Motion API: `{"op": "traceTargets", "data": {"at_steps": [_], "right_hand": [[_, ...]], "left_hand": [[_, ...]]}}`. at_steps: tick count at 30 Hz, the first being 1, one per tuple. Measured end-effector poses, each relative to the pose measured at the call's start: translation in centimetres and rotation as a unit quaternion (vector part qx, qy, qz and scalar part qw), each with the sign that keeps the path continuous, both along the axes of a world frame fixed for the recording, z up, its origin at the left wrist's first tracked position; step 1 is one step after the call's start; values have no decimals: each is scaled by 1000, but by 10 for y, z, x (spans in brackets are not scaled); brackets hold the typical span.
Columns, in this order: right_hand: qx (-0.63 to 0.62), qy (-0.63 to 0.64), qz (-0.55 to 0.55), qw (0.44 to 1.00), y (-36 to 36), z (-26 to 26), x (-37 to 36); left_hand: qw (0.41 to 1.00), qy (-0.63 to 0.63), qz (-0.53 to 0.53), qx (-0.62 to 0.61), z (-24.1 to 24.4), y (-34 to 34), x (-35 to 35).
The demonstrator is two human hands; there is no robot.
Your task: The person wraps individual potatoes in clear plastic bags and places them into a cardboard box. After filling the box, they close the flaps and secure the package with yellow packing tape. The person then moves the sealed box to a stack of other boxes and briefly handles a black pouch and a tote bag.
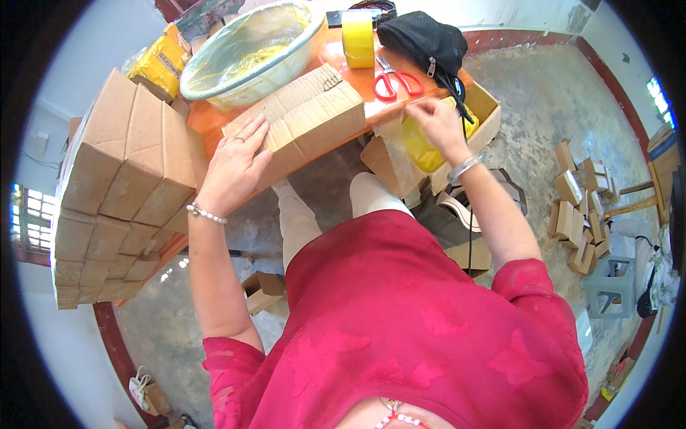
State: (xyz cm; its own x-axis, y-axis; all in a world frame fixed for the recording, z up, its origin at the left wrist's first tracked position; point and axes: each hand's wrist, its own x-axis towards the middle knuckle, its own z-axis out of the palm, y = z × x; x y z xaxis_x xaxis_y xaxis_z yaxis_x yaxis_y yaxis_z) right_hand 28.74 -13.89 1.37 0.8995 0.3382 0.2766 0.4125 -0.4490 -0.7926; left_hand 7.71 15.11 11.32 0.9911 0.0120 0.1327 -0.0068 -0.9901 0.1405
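Note:
My left hand (236, 161) lies flat, fingers spread, on a closed cardboard box (316, 118) at the front edge of the orange table (343, 51). At the table's right front edge, my right hand (439, 126) has thumb and fingers pinched together. What looks like a strip of clear tape (394, 147) hangs just below those fingertips; whether they grip it is hard to see. Beyond that hand lie red-handled scissors (394, 86). A roll of yellowish packing tape (358, 40) stands behind the box.
Stacked cardboard boxes (126, 161) rise at the left. A plastic-lined basin (252, 69), a yellow-taped parcel (161, 61) and a black mesh pouch (423, 40) crowd the tabletop. An open carton (490, 115) holds yellow plastic below right. Small boxes (576, 220) and a plastic stool (608, 289) stand right.

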Motion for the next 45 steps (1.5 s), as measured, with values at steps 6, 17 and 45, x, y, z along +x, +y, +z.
{"op": "traceTargets", "data": {"at_steps": [6,17,45], "right_hand": [[252,284,21,925,26,-23,-27],[259,390,71,881,20,13,-24],[101,-317,205,920,84,144,-21]], "left_hand": [[1000,-11,0,-3,-3,0,-1],[1000,-12,6,-20,1,0,-3],[919,-124,16,-373,-7,12,-4]]}}
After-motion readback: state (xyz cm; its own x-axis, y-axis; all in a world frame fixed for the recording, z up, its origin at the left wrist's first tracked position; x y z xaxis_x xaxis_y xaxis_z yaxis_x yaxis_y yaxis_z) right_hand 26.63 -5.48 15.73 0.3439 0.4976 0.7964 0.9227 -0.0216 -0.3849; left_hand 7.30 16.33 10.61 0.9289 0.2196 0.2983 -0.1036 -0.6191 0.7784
